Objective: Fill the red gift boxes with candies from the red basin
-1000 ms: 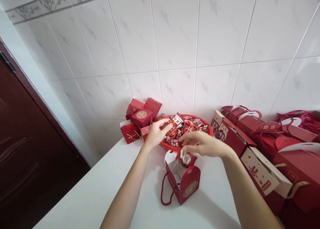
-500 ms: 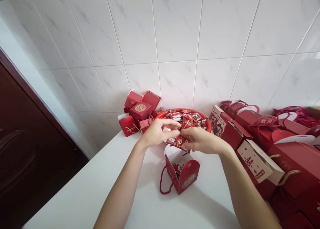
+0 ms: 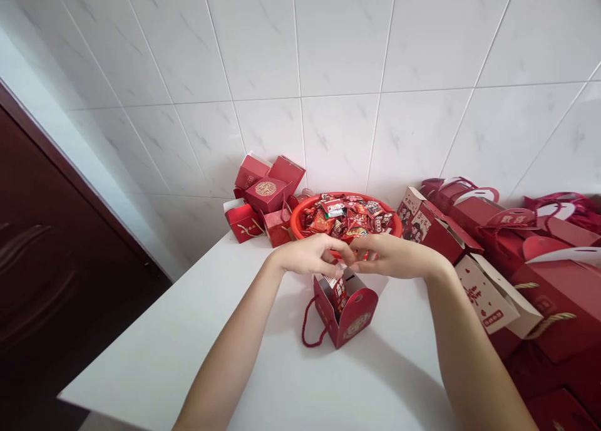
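Note:
A small red gift box (image 3: pixel 354 318) with a dark red cord handle stands with its top open on the white table. My left hand (image 3: pixel 312 254) is over its back left side, fingers closed on a red candy packet (image 3: pixel 339 292) that hangs upright, partly inside the box. Beside it, my right hand (image 3: pixel 392 255) is over the back of the box with fingertips near the left ones; what it touches, if anything, is hidden. Just behind both hands, a red basin (image 3: pixel 298 223) holds many wrapped candies.
Several red boxes (image 3: pixel 267 195) are piled at the back left against the tiled wall (image 3: pixel 263 124). On the right, many red gift boxes and a cream box (image 3: pixel 481 293) crowd the white table (image 3: pixel 164 343). A dark door (image 3: pixel 56 280) is at far left.
Both hands have come down from in front of the basin to the open box. The candy packet, earlier held flat above the box, now points down into it. The view has shifted slightly.

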A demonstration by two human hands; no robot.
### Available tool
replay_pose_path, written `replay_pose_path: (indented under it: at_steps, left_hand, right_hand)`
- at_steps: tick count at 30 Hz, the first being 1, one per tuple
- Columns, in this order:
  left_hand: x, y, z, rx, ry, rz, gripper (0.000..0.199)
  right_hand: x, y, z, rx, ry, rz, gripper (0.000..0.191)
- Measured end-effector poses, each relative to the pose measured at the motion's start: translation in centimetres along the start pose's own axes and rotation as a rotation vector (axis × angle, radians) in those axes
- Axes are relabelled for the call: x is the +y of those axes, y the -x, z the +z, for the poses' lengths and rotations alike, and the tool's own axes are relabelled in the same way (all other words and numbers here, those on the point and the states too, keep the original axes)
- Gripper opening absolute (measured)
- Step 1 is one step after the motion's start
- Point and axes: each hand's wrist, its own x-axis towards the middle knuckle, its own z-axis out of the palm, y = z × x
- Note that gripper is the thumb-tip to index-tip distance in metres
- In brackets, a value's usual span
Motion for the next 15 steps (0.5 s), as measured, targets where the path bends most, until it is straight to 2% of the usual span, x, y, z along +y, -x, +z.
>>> replay_pose_path:
  at_steps: [4,7,9,11,15]
  left_hand:
    - [-1.4,-1.3,0.7,-0.114,-0.172,-0.052,0.03]
    - [-1.5,-1.6,1.0,-0.234,-0.059,-0.008,0.026]
    - [-1.2,-1.5,1.0,-0.267,0.018,0.005,0.023]
    - [-0.7,-1.4,1.0,-0.235,-0.028,-0.043,0.026]
    - [0.8,-1.2,1.7,-0.073,-0.381,-0.257,0.039]
  right_hand:
    - [0.3,-0.1,0.1,0.005,0.002,0.028,0.03]
    - [0.3,0.0,0.0,0.011,0.042,0.027,0.029]
    - [0.4,0.1,-0.1,0.015,0.048,0.006,0.03]
    - [0.4,0.1,-0.2,0.017,0.033,-0.008,0.031]
    - [0.3,-0.2,-0.2,0.017,0.013,0.012,0.031]
